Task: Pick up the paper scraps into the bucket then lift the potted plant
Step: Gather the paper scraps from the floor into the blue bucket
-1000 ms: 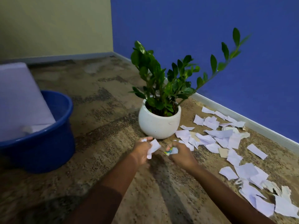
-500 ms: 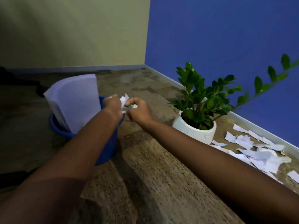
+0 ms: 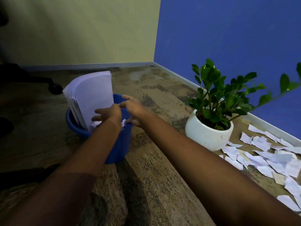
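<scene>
Over the mouth of the blue bucket (image 3: 120,144), at 9 o'clock from centre: left hand (image 3: 107,114), fingers spread and loose, gripping nothing. Just at its 3 o'clock, right hand (image 3: 132,108), fingers stretched out, nothing plainly held. Below both, crumpled white scraps (image 3: 96,123) inside the bucket, beside an upright stack of sheets (image 3: 92,95) leaning toward 10 o'clock. Potted plant (image 3: 209,132) at 3 o'clock of the bucket, well apart. More paper scraps (image 3: 260,159) strewn at the pot's 4 o'clock, along the blue wall (image 3: 228,38).

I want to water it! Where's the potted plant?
In the head view, the potted plant stands on the floor at right, by the blue wall, between the blue bucket and the paper scraps.
</scene>
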Tool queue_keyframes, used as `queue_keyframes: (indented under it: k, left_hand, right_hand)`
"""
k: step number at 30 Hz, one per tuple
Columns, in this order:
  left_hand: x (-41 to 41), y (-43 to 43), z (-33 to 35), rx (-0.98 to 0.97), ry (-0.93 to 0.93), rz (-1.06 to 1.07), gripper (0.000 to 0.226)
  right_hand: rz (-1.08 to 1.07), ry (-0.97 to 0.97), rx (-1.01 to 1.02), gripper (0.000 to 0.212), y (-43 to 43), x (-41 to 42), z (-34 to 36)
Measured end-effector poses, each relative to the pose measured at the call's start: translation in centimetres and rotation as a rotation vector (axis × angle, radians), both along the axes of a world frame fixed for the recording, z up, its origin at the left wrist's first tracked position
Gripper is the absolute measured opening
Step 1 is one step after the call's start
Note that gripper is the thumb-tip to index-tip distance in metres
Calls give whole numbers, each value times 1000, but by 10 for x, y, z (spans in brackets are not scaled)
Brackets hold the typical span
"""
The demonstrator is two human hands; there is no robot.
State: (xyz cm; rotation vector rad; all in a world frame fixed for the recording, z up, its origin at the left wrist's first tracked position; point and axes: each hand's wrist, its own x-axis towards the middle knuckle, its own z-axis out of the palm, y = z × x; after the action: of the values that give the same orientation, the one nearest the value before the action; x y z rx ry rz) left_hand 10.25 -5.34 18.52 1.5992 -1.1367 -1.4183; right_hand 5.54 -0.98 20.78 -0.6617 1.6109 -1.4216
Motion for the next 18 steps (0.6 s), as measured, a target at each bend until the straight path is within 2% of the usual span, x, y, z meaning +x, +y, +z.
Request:
queue_keyframes:
  k: [1, 5, 9, 11, 14, 16, 18]
  left_hand:
    - [-2, 13, 5, -91, -91, -46, 62]
    - [-18, 43, 4, -479, -246, -293, 53]
    - [-37, 82, -12, -798, -362, -574, 47]
    - [-47, 105, -23, -837, -406, -688, 48]
    - [-66, 141, -41, -830, -472, -868, 48]
    - [-81, 167, -51, -836, -529, -1006, 48]
    - [-98, 194, -56, -826, -537, -1118, 48]
  right_hand:
    - [-29, 17, -20, 47, 4, -5, 1]
    - [-128, 6, -143, 35, 35, -28, -1]
    - [-172, 105, -74, 28, 80, -57, -18]
    - [-171, 196, 9, 24, 107, -74, -32]
    - [-186, 402, 156, 31, 149, -99, -52]
    - [-167, 575, 281, 25, 179, -115, -62]
    - [-168, 652, 385, 20, 208, -130, -67]
